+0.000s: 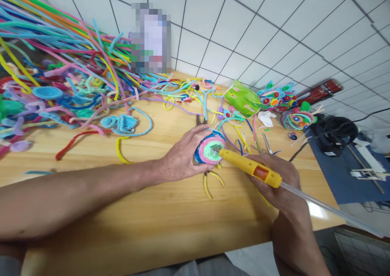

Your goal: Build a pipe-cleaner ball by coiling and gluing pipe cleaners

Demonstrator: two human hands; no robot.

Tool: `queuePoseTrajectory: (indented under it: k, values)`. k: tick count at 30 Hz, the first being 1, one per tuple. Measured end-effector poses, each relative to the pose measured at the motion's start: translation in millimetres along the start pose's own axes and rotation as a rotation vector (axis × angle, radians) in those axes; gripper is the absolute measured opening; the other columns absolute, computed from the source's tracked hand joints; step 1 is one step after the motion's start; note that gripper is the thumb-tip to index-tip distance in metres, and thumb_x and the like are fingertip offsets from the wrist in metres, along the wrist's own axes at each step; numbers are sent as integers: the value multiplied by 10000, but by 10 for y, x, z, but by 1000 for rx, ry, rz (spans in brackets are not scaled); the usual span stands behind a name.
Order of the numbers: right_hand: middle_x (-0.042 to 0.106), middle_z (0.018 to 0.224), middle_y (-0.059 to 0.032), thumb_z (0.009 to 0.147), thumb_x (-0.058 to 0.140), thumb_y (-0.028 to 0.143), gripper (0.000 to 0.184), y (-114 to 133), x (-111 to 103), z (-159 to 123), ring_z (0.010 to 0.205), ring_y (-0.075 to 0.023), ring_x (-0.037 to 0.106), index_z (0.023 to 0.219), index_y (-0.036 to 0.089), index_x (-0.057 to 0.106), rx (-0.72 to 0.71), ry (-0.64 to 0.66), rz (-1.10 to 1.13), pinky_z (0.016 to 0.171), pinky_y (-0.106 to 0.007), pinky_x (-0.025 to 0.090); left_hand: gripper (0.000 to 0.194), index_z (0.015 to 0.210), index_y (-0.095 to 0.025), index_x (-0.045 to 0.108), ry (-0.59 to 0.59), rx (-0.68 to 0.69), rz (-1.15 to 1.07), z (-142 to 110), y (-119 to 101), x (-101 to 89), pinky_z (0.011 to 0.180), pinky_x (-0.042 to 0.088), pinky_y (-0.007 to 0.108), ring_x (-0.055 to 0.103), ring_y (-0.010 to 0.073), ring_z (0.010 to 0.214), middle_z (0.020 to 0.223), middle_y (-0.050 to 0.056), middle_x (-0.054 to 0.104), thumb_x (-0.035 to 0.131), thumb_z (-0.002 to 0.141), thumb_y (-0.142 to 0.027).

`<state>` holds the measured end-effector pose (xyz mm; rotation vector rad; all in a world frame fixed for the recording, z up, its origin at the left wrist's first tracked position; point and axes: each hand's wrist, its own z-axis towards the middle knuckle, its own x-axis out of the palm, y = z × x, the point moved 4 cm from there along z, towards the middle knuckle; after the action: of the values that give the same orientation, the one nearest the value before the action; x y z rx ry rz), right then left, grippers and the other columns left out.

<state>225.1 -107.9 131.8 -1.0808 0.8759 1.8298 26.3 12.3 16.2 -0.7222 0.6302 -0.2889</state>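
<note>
My left hand (183, 154) is closed around a small round piece of coiled pipe cleaners (205, 151), blue at the rim, then pink, with pale green in the middle. In my right hand (276, 172) is a yellow hot glue gun (243, 162), a long clear glue stick jutting from its back end. The gun's nozzle points at the green centre; whether it touches cannot be made out. Beneath the coiled piece lie pliers with yellow handles (209, 185), their dark jaws (201, 120) showing beyond my left hand.
Pipe cleaners in many colours (76, 64) pile up at the left. A green packet (242, 98), decorated pipe-cleaner figures (278, 97), a white tissue (267, 118) and a dark red cylinder (321, 92) stand or lie at the back right. A black coiled item (335, 131) lies on the blue surface.
</note>
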Motion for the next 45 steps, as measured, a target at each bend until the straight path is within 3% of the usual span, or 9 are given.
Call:
queuePoseTrajectory:
  k: [25, 45]
  values:
    - [764, 813, -54, 960, 647, 205, 148, -5, 5, 1, 658, -221, 732, 1105, 227, 668, -6, 1, -43, 585, -322, 519, 948, 1613, -246, 302, -1, 14, 14, 8, -10, -4, 1247, 445, 640, 423, 390, 1554, 1617, 230, 426, 836, 874, -504]
    - [741, 798, -44, 1025, 601, 312, 142, -32, 12, -18, 638, -207, 718, 1100, 201, 648, -42, -45, -84, 572, -311, 515, 930, 1605, -226, 307, -3, 22, 7, 14, -21, -13, 1257, 438, 633, 417, 389, 1558, 1611, 235, 429, 838, 880, -465]
